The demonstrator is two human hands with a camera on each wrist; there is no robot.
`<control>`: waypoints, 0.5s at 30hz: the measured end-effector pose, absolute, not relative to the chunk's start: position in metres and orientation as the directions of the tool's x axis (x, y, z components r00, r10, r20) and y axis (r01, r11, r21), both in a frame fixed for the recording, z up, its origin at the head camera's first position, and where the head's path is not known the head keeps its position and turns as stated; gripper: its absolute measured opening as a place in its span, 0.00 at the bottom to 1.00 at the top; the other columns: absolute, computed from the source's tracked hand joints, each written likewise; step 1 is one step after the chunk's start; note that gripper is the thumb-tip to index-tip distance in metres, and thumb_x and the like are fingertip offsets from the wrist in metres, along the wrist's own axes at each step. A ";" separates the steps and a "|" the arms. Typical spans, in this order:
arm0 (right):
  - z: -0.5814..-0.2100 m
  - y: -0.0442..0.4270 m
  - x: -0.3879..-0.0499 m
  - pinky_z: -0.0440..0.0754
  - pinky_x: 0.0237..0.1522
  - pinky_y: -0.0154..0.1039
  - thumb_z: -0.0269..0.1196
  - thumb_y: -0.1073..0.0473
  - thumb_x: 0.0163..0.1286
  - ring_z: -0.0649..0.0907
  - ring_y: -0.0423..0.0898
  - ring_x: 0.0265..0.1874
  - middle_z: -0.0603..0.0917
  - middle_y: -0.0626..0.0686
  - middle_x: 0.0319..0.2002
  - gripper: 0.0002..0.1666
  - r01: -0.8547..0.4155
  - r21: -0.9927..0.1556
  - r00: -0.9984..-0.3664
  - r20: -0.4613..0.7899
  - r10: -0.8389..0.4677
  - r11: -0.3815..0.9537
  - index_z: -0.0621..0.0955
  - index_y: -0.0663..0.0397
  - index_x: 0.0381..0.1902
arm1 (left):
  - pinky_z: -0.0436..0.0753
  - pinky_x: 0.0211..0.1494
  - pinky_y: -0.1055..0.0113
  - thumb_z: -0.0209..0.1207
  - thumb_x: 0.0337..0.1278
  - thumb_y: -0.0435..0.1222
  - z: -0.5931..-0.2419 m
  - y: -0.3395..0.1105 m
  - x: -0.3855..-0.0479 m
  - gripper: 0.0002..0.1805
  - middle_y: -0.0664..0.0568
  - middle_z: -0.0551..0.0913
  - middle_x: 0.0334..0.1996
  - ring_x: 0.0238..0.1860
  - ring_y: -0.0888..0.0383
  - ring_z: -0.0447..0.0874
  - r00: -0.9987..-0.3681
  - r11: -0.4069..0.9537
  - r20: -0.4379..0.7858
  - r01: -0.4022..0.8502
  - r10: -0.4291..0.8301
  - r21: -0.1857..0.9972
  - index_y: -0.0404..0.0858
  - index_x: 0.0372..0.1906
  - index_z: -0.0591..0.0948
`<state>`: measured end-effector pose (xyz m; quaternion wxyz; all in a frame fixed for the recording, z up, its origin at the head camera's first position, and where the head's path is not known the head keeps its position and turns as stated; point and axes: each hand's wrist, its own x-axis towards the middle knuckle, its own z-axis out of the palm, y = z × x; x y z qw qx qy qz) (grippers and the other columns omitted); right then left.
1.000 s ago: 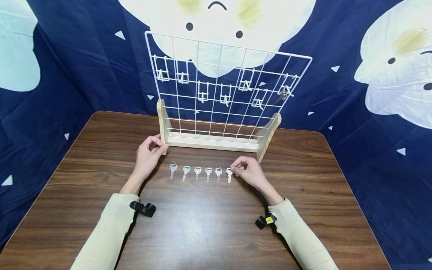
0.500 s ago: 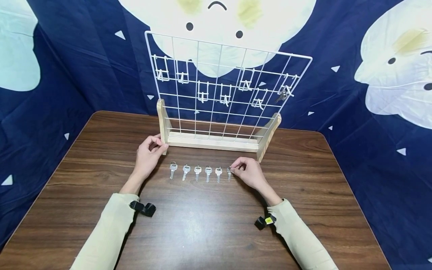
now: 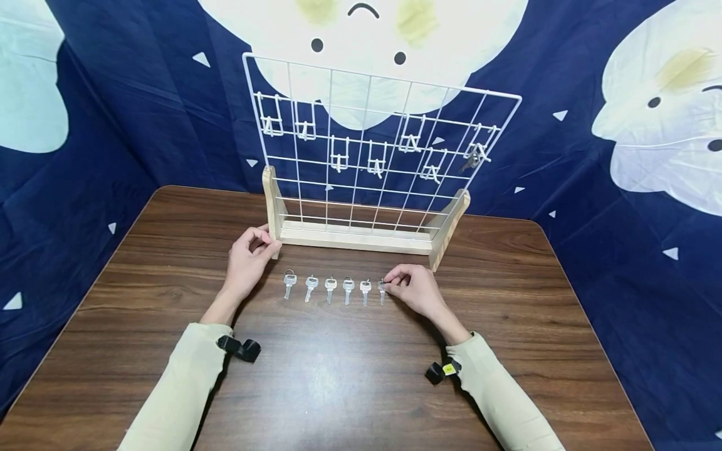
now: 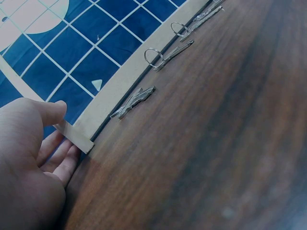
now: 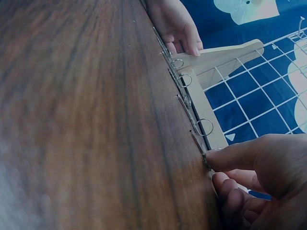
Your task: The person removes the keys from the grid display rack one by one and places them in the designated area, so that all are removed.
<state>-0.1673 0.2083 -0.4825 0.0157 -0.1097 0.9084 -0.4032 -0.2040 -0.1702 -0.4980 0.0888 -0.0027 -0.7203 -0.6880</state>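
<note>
My left hand [image 3: 246, 263] grips the left wooden foot [image 3: 272, 200] of a white wire grid rack [image 3: 361, 122], thumb in front and fingers behind, as the left wrist view also shows. At the right end of a row of several silver keys, my right hand [image 3: 418, 289] pinches a key [image 3: 382, 297] by its head, between thumb and fingertips. Its blade points toward the table's near side. The thumb hides part of it in the right wrist view. Beside it lies another key [image 3: 365, 292], flat on the table. Small rings show on several of the keys.
Several white hooks, such as one hook [image 3: 376, 164], hang on the grid. Dark keys [image 3: 471, 160] hang from the far-right one. The rack's wooden base bar [image 3: 355, 239] stands just behind the key row on the brown table [image 3: 321, 401]. Blue cloth [image 3: 169, 125] surrounds it.
The right hand and the key at the row's right end have shifted slightly left. That key has turned from bright to darker, its angle changed. The left hand stays on the wooden foot.
</note>
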 end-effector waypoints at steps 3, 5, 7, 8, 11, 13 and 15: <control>-0.483 0.209 -0.167 0.74 0.29 0.27 0.79 0.63 0.65 0.79 0.36 0.24 0.86 0.42 0.26 0.03 -0.185 -0.737 -0.976 0.058 -0.212 0.651 0.93 0.51 0.35 | 0.81 0.70 0.77 0.66 0.74 0.24 -0.499 -0.170 -0.204 0.10 0.35 0.77 0.75 0.67 0.61 0.79 -0.984 0.054 0.133 0.127 -0.119 0.990 0.25 0.45 0.75; -0.482 0.208 -0.167 0.75 0.29 0.27 0.79 0.63 0.65 0.79 0.36 0.24 0.87 0.42 0.27 0.03 -0.185 -0.737 -0.975 0.057 -0.213 0.650 0.93 0.51 0.35 | 0.81 0.69 0.78 0.66 0.74 0.23 -0.499 -0.170 -0.204 0.10 0.35 0.77 0.76 0.67 0.61 0.80 -0.984 0.054 0.133 0.127 -0.120 0.990 0.24 0.45 0.74; -0.482 0.209 -0.166 0.75 0.28 0.28 0.79 0.63 0.65 0.79 0.36 0.24 0.87 0.42 0.27 0.03 -0.188 -0.740 -0.975 0.058 -0.217 0.646 0.92 0.52 0.35 | 0.81 0.69 0.78 0.66 0.74 0.23 -0.499 -0.169 -0.204 0.11 0.35 0.77 0.76 0.66 0.61 0.80 -0.984 0.053 0.134 0.128 -0.119 0.990 0.23 0.45 0.74; -0.482 0.209 -0.166 0.75 0.28 0.28 0.79 0.64 0.64 0.79 0.36 0.24 0.87 0.42 0.27 0.03 -0.188 -0.740 -0.974 0.058 -0.218 0.645 0.92 0.52 0.35 | 0.81 0.69 0.78 0.66 0.74 0.23 -0.499 -0.169 -0.204 0.11 0.35 0.77 0.75 0.66 0.61 0.80 -0.984 0.052 0.134 0.129 -0.119 0.990 0.22 0.45 0.74; -0.482 0.210 -0.166 0.76 0.28 0.28 0.78 0.64 0.64 0.79 0.36 0.24 0.87 0.42 0.27 0.03 -0.198 -0.743 -0.972 0.064 -0.226 0.640 0.92 0.54 0.36 | 0.81 0.68 0.78 0.66 0.73 0.22 -0.499 -0.169 -0.204 0.11 0.34 0.77 0.75 0.65 0.62 0.80 -0.983 0.049 0.139 0.134 -0.119 0.990 0.22 0.45 0.74; -0.482 0.209 -0.166 0.76 0.29 0.28 0.78 0.64 0.65 0.79 0.36 0.24 0.87 0.43 0.27 0.03 -0.199 -0.744 -0.972 0.064 -0.228 0.638 0.92 0.54 0.36 | 0.81 0.68 0.78 0.66 0.73 0.22 -0.498 -0.170 -0.204 0.11 0.34 0.77 0.75 0.65 0.63 0.80 -0.983 0.048 0.141 0.136 -0.120 0.990 0.21 0.45 0.74; -0.481 0.210 -0.166 0.76 0.29 0.28 0.79 0.64 0.65 0.80 0.36 0.25 0.88 0.43 0.28 0.03 -0.198 -0.746 -0.971 0.062 -0.230 0.636 0.92 0.54 0.36 | 0.81 0.68 0.79 0.66 0.74 0.22 -0.498 -0.169 -0.204 0.11 0.34 0.77 0.75 0.65 0.63 0.80 -0.983 0.048 0.142 0.137 -0.119 0.989 0.21 0.45 0.73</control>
